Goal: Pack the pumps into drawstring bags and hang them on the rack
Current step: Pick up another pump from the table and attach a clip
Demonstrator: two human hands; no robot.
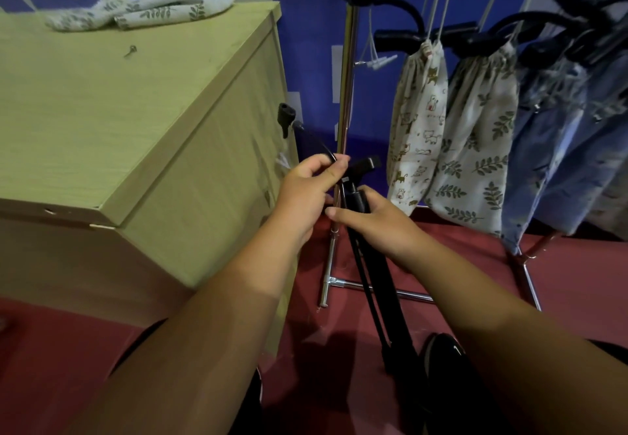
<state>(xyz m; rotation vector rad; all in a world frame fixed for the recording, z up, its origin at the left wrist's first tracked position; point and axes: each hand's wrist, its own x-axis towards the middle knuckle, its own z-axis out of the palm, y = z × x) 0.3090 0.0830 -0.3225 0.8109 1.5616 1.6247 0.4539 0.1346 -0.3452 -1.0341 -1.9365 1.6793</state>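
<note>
A black pump [380,281] stands upright on the red floor in front of me, its handle at the top. My right hand [377,227] grips its barrel just under the handle. My left hand [306,190] pinches the pump's black hose [316,142], which curves up and left to a black nozzle beside the cabinet. On the metal rack [346,94] behind, two filled drawstring bags hang by cords: one with a cat print [414,122] and one with a leaf print [475,149]. Folded leaf-print bags [142,11] lie on top of the cabinet.
A light wooden cabinet [119,122] fills the left side, close to my left arm. Blue denim clothes [571,135] hang on black hangers at the right of the rack. The rack's base bars [373,288] lie on the red floor. A blue wall stands behind.
</note>
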